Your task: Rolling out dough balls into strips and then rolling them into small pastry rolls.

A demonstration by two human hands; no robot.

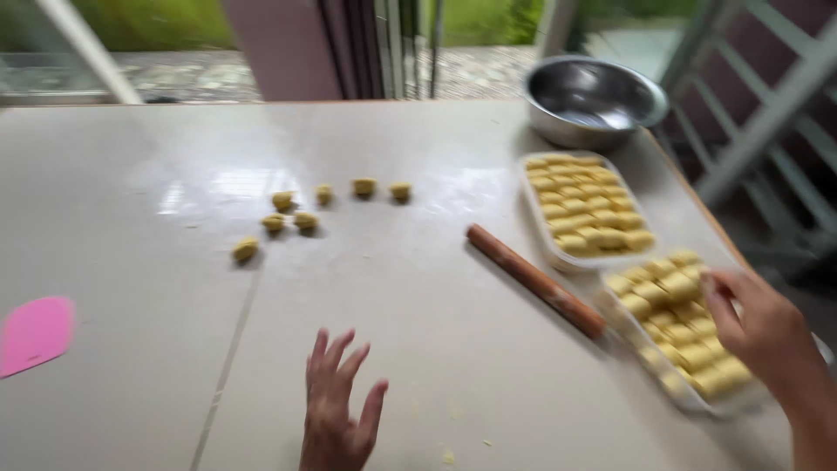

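Dough pieces [689,336], small yellow rolls packed in rows, fill the near tray [629,330] at the right edge of the bench [436,262], and the right hand [757,324] rests over that tray with its fingers curled down onto the rolls; blur hides whether it has one pinched or is only touching them. The left hand [336,410] hovers flat over bare bench, fingers spread and holding nothing, seemingly kept free while the other works.

Just beside the near tray, and touching or nearly touching its corner, lies a brown rolling pin [534,281], set at a slant out of the way. Beyond it a second tray [534,208] holds more rolls in tidy rows, close enough to share the same reach. A steel bowl [595,98] stands behind that at the far edge. Well apart, near the middle of the bench, seven loose dough lumps [301,218] sit scattered. A pink scraper [35,333] lies at the left edge.
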